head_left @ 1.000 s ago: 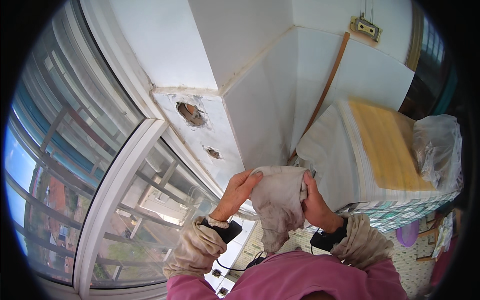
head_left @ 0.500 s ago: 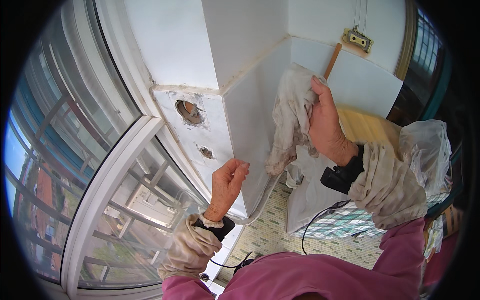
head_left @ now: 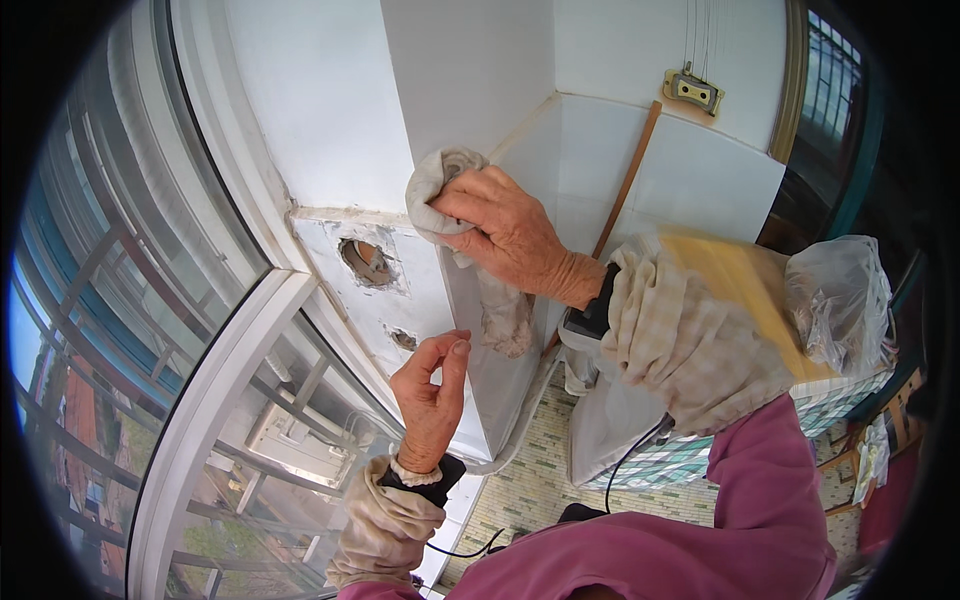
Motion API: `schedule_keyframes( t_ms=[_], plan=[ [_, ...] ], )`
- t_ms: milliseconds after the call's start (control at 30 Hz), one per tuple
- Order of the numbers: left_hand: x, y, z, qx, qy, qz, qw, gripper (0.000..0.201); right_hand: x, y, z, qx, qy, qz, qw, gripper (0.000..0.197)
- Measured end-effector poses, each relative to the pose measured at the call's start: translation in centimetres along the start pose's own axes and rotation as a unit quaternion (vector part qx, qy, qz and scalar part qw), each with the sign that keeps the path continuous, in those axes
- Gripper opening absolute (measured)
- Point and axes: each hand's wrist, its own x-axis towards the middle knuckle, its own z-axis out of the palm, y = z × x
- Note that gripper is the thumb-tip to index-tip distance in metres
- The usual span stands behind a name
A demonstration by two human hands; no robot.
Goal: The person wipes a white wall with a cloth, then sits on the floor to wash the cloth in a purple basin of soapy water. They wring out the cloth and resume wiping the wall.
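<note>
My right hand [head_left: 510, 235] is closed around a dirty whitish cloth [head_left: 436, 190], which is bunched against the wall corner [head_left: 418, 168] just above the tile edge. A stained tail of the cloth [head_left: 508, 325] hangs below that hand along the side face. Lower and to the left, my left hand [head_left: 430, 385] is raised near the white tiled face [head_left: 420, 270], its fingers curled in toward the thumb. Nothing shows in its grasp. Beside it are a ragged round hole [head_left: 367, 262] and a smaller hole [head_left: 403, 340] in the tile.
A white-framed window [head_left: 215, 400] with bars outside runs along the left. At right, a yellowish board [head_left: 735, 290] and a clear plastic bag [head_left: 840, 300] rest on a checked cover [head_left: 680, 470]. A wooden stick [head_left: 630, 180] leans in the corner. A cable [head_left: 625, 465] hangs near my right sleeve.
My right hand has swung left with the cloth, from in front of the far wall to the near wall corner, bunching it there. My left hand has shifted slightly left and down.
</note>
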Motion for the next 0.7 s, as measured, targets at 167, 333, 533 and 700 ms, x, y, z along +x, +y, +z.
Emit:
schedule_keyframes(
  t_ms=[167,333,533,700],
  plan=[
    [2.9,1.2,1.3,0.084,0.091,0.185,0.975,0.011,-0.1,1.6,0.2,-0.003,-0.021,-0.035,0.999,0.029],
    [5.5,1.2,1.4,0.255,0.045,0.358,0.897,0.015,-0.2,5.8,0.4,0.041,0.037,-0.023,0.998,0.030],
    [7.4,0.1,1.8,0.417,-0.024,0.471,0.777,0.017,-0.9,11.0,0.5,0.079,0.058,-0.020,0.995,0.025],
    [7.7,-0.2,1.9,0.461,-0.037,0.468,0.753,0.016,-1.3,15.2,0.1,0.088,0.060,0.034,0.994,0.021]
  ],
)
